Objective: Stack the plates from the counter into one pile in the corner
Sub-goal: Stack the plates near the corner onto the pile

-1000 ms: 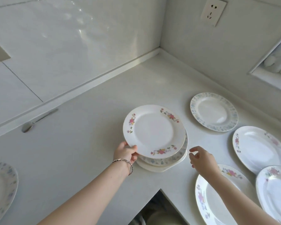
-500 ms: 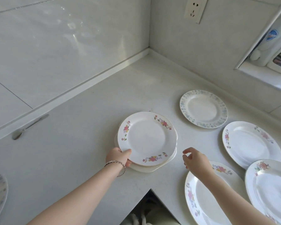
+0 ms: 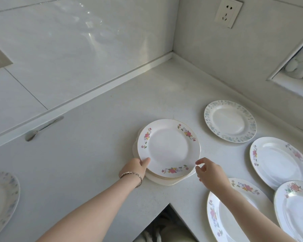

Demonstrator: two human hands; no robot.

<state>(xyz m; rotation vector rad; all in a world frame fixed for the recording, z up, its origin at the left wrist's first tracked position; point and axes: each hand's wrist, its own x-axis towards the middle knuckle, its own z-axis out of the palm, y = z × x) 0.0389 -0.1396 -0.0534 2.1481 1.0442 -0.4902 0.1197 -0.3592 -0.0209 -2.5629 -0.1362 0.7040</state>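
Top plate (image 3: 168,148) has just settled square on my pile (image 3: 164,180); left hand (image 3: 136,167) grips its rim, right hand (image 3: 209,172) open, reaching in.

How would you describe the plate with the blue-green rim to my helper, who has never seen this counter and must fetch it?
Start at the wall socket and look down to the counter below. The plate lies alone there, nearest the right wall, right of the pile. Its rim has a continuous blue-green leaf band, while nearby plates carry pink flower sprays.
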